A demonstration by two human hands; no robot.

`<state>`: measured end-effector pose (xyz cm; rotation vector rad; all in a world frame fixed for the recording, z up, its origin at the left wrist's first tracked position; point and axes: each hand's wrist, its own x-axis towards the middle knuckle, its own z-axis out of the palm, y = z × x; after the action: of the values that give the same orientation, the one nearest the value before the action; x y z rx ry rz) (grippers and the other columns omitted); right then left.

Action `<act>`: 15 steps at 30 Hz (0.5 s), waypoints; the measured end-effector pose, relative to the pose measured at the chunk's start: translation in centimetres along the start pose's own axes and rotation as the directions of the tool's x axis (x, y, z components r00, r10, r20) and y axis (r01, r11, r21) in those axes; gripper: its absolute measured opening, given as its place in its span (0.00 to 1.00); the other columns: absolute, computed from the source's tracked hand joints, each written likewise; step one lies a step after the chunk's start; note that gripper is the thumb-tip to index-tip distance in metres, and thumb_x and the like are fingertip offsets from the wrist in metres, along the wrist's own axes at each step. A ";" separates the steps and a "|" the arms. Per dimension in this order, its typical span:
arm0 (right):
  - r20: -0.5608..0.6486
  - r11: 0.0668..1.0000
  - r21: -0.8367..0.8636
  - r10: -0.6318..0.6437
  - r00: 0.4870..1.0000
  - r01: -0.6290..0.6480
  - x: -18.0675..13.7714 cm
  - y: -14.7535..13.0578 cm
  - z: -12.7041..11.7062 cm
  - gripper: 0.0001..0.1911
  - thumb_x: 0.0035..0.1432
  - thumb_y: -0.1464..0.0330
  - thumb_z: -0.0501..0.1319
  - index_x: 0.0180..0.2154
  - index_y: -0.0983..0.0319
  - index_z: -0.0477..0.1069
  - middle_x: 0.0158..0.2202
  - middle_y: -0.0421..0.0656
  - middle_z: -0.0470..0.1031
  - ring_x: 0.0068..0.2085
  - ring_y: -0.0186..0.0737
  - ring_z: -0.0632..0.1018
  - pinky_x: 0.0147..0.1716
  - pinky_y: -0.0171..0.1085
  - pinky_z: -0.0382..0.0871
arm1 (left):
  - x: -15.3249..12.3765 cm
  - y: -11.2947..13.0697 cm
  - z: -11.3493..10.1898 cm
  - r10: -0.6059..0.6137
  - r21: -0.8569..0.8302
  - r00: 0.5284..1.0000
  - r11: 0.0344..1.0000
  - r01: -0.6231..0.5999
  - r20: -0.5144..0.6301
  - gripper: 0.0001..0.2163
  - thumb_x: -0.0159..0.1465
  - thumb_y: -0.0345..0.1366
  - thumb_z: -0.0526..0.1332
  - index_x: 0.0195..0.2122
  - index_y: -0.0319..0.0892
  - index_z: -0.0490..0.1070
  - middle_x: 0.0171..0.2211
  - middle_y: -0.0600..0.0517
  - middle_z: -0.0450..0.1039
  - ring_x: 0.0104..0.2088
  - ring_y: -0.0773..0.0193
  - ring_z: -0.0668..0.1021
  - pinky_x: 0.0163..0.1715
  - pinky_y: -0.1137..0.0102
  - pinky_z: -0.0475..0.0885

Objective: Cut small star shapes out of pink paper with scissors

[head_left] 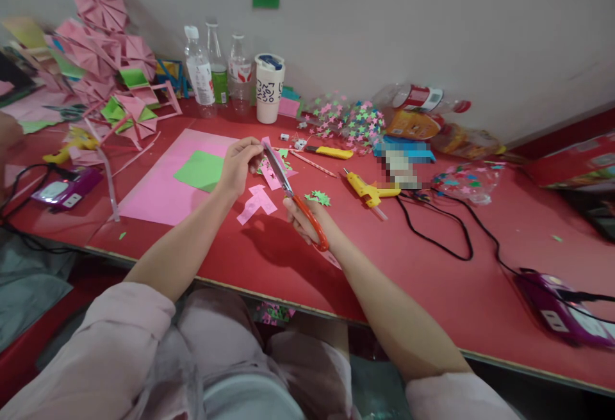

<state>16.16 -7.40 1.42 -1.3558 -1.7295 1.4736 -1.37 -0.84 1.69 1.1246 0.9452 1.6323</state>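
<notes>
My right hand point(303, 217) is closed round the orange handles of a pair of scissors point(288, 189), whose blades point up and away toward my left hand. My left hand point(239, 164) pinches a small pink paper piece point(271, 167) at the blade tips, above the red table point(432, 279). Pink paper scraps point(257, 204) lie on the table just under my hands. A small green paper star cut-out point(319, 198) lies to the right of the scissors.
A large pink sheet point(166, 189) with a green square point(202, 170) lies at left. A yellow glue gun point(368, 190) with black cord, a yellow cutter point(331, 151), bottles point(199, 74), a white cup point(268, 89), paper stars point(348, 119) and pink folded fans point(98, 48) crowd the back.
</notes>
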 end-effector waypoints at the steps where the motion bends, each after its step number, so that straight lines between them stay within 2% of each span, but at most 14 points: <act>1: -0.002 1.000 -0.004 0.002 1.000 -0.003 0.0 0.0 0.0 0.25 0.56 0.47 0.56 0.22 0.60 0.58 0.09 0.31 0.54 0.09 0.27 0.57 0.09 0.29 0.52 | 0.0 0.0 0.0 0.000 -0.002 1.000 1.000 0.000 0.002 0.07 0.52 0.29 0.57 0.18 0.41 0.64 0.13 0.59 0.59 0.13 0.78 0.62 0.12 0.79 0.54; 9: -0.012 1.000 -0.011 0.021 1.000 -0.021 0.0 -0.3 -0.1 0.25 0.55 0.46 0.57 0.21 0.60 0.58 0.09 0.32 0.53 0.09 0.27 0.56 0.10 0.30 0.51 | 0.3 -0.1 -0.5 0.029 0.028 0.999 0.999 -0.030 0.029 0.07 0.53 0.30 0.57 0.18 0.41 0.65 0.13 0.58 0.61 0.14 0.77 0.63 0.12 0.78 0.54; 15: -0.001 1.000 -0.007 0.012 1.000 -0.012 -0.1 -0.5 -0.2 0.25 0.54 0.46 0.56 0.21 0.60 0.58 0.08 0.31 0.54 0.09 0.27 0.56 0.10 0.29 0.52 | 0.6 -0.2 -0.7 0.078 0.066 0.997 0.995 -0.078 -0.003 0.06 0.53 0.29 0.58 0.19 0.41 0.66 0.14 0.59 0.62 0.14 0.77 0.63 0.15 0.79 0.57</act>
<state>16.26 -7.39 1.95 -1.3720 -1.7306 1.4743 -2.14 -0.28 1.49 1.2152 0.9755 1.6788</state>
